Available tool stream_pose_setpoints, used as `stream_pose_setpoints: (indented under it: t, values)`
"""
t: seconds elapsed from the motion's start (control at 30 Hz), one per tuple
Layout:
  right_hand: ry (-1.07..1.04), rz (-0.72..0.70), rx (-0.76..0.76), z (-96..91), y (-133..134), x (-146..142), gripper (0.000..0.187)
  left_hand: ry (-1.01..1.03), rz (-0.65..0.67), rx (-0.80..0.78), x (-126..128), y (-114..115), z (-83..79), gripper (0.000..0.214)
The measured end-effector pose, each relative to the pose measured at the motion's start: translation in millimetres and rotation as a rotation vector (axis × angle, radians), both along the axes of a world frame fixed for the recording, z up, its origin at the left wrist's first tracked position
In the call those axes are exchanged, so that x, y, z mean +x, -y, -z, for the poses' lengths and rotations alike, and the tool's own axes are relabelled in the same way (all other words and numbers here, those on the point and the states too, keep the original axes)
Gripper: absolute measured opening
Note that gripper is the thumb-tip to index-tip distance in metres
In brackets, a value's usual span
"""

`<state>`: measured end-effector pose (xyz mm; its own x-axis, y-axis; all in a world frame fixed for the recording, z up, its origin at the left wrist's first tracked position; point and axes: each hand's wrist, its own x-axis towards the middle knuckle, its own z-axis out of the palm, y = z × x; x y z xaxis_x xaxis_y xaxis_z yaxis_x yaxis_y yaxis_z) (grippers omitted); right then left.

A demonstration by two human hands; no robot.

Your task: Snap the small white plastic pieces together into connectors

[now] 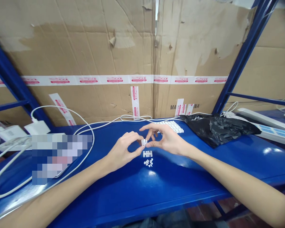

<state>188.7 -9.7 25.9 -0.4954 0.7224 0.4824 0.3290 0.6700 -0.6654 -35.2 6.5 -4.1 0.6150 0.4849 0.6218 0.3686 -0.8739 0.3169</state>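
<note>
Tabletop (180, 177) keeps spare white plastic pieces (147, 163) within reach (just below) while our left grip (122, 152) and right grip (167, 139) pinch one small piece (144, 142).

Blue bench (171, 190), black bag (216, 129), seemingly white tiny parts (147, 154).

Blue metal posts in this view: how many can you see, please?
2: one post left of the cardboard, one post right of it. Others may be out of view.
</note>
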Motion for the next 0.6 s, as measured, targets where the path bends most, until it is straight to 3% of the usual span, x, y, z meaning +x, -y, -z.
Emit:
stream_pose_setpoints:
  t: [0.13,0.2,0.37,0.6]
  values:
    - [0.001,-0.015,0.031,-12.0,2.0,9.2,0.047,-0.015,-0.036,-0.003,-3.3,-2.9,0.1,0.006]
    - [0.069,-0.073,0.007,-14.7,2.1,12.3,0.04,-0.023,-0.047,-0.019,-6.5,-7.6,2.1,0.006]
    - [0.328,-0.174,0.029,-6.7,2.6,8.9,0.012,-0.08,-0.058,-0.02,-10.1,-15.4,5.2,0.007]
    - [0.479,-0.232,0.077,0.7,4.2,5.0,0.011,-0.12,-0.039,0.005,-8.3,-13.3,5.3,0.007]
